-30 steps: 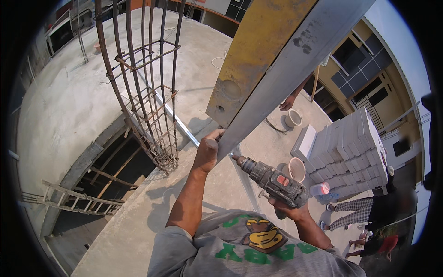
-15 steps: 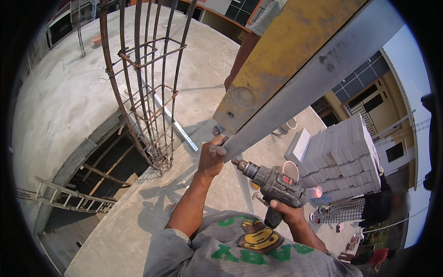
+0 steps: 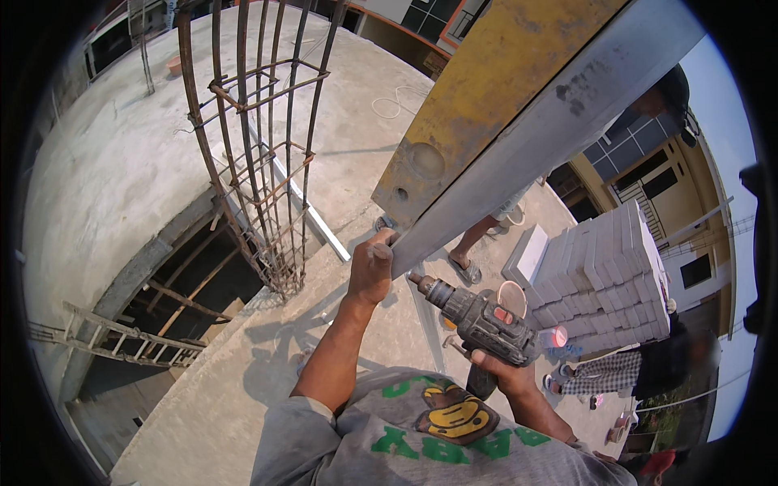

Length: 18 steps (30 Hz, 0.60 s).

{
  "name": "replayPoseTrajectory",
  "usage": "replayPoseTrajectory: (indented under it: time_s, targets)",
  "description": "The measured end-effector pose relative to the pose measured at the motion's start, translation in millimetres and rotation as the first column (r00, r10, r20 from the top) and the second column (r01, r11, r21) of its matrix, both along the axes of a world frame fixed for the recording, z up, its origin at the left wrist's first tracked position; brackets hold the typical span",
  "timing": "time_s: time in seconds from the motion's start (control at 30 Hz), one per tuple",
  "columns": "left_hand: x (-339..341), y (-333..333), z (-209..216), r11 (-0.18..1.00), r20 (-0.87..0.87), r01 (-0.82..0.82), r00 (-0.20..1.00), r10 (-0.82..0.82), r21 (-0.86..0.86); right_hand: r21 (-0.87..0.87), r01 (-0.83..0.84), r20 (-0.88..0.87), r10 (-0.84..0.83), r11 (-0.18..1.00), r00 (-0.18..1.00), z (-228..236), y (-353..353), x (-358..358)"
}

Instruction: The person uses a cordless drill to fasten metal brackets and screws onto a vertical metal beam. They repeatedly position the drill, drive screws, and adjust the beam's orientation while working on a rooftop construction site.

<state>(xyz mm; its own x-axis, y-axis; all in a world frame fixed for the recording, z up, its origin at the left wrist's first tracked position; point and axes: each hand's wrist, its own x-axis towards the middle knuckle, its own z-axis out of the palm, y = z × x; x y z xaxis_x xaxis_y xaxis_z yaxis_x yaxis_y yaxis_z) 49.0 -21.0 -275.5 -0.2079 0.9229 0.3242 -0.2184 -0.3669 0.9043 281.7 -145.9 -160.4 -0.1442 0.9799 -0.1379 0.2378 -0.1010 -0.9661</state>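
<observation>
The upper end of the grey metal beam [image 3: 551, 138] runs out of view at the top right, and the yellow board [image 3: 486, 97] lying against its left side is cut off there too. My left hand [image 3: 371, 271] has its grip closed around the beam's lower end, thumb up. The beam's long axis slants from my fist up and to the right. My right hand [image 3: 506, 374] is wrapped around the handle of a cordless drill [image 3: 478, 320]; its bit is too small to make out, its nose aimed up-left toward the beam's lower end. Behind stands a rusty rebar cage [image 3: 259, 162].
</observation>
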Motion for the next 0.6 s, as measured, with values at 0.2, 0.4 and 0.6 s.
replayPoseTrajectory:
  time_s: [0.2, 0.4, 0.6]
  targets:
    - [6, -2, 2, 0.996, 0.084, -0.036, 0.996, 0.043, -0.082, -0.310, 0.062, -0.306, -0.161, 0.949, 0.938, 15, 13, -8]
    - [10, -1, -1, 0.989, 0.143, -0.044, 0.988, 0.065, -0.144, -0.111, 0.174, -0.206, -0.194, 0.978, 0.959, 0, -1, -18]
    - [15, 5, -1, 0.988, 0.128, -0.095, 0.985, 0.111, -0.123, -0.216, 0.210, -0.238, -0.260, 0.954, 0.936, -6, -1, -14]
